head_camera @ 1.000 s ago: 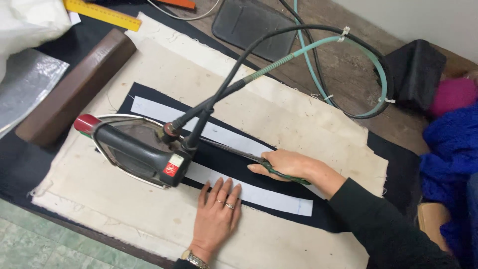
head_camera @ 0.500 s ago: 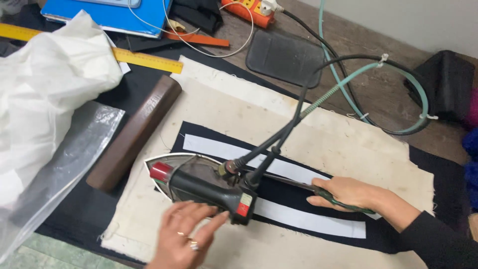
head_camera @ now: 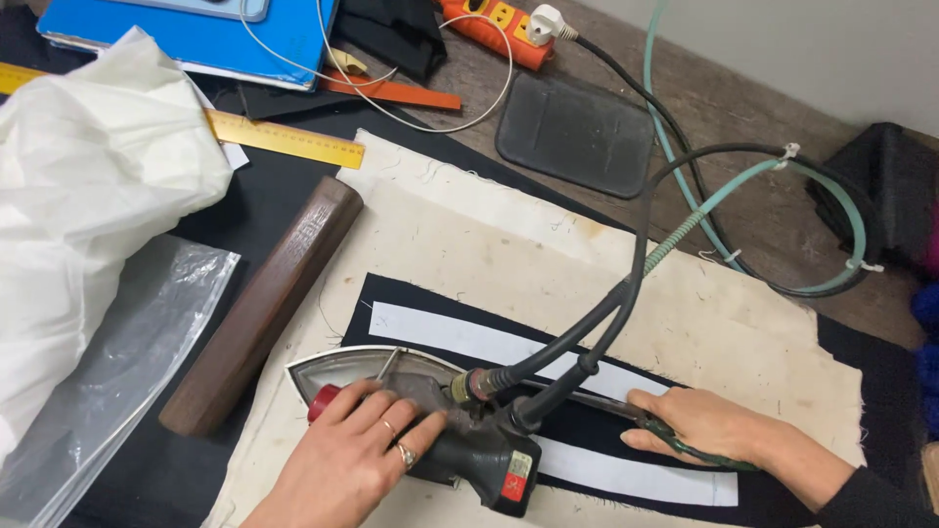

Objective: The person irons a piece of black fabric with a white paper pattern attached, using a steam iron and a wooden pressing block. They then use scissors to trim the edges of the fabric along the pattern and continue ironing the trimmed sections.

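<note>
My left hand [head_camera: 357,460] grips the dark handle of a heavy steam iron [head_camera: 469,445], which rests on the left end of a black fabric piece [head_camera: 597,430]. Two white strips [head_camera: 469,342] lie along that fabric. My right hand [head_camera: 704,425] lies on the fabric to the right of the iron and holds green-handled scissors [head_camera: 675,445], their blades pointing toward the iron. A black cable and a green hose [head_camera: 685,235] run up from the back of the iron.
A cream pressing cloth [head_camera: 548,254] covers the bench. A wooden block [head_camera: 264,303] lies to its left, beside a plastic sheet [head_camera: 117,362] and crumpled white material [head_camera: 88,196]. A yellow ruler [head_camera: 284,139], a dark mat [head_camera: 577,132] and an orange power strip [head_camera: 494,29] lie behind.
My left hand has left the cloth, where it lay flat, and closed on the iron's handle. The right hand stays on the fabric with the scissors. The view has shifted left.
</note>
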